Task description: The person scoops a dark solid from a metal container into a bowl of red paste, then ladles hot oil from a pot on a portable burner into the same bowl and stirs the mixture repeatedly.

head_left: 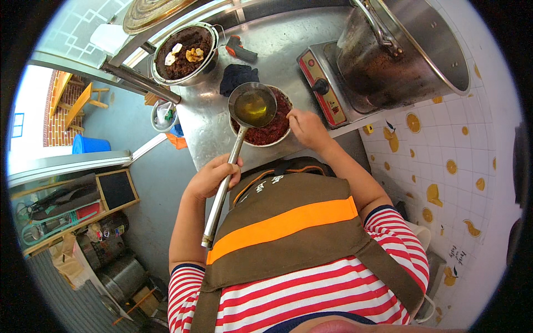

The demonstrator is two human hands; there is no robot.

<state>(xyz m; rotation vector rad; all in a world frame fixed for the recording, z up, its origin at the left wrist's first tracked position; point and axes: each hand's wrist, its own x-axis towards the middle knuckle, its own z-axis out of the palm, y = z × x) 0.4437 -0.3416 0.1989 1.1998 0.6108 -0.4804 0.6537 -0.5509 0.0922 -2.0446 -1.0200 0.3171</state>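
Observation:
My left hand (217, 175) grips the long metal handle of a ladle (252, 105), whose bowl holds clear yellow liquid, likely oil. The ladle is over a round pot (270, 137) filled with dark red, coarse paste. My right hand (306, 128) has its fingers closed at the pot's right rim, apparently pinching it. Just behind the ladle lies a folded dark cloth (238, 78) on the steel table (287, 35). An orange and grey infrared thermometer gun (241, 50) lies beyond the cloth.
At back left stands a metal pot (183, 54) of dark brown paste with pale pieces on top. A large steel stockpot (387, 62) sits at right on a burner with a black knob (320, 86). A metal post (139, 79) and a lined bin (163, 116) are at left.

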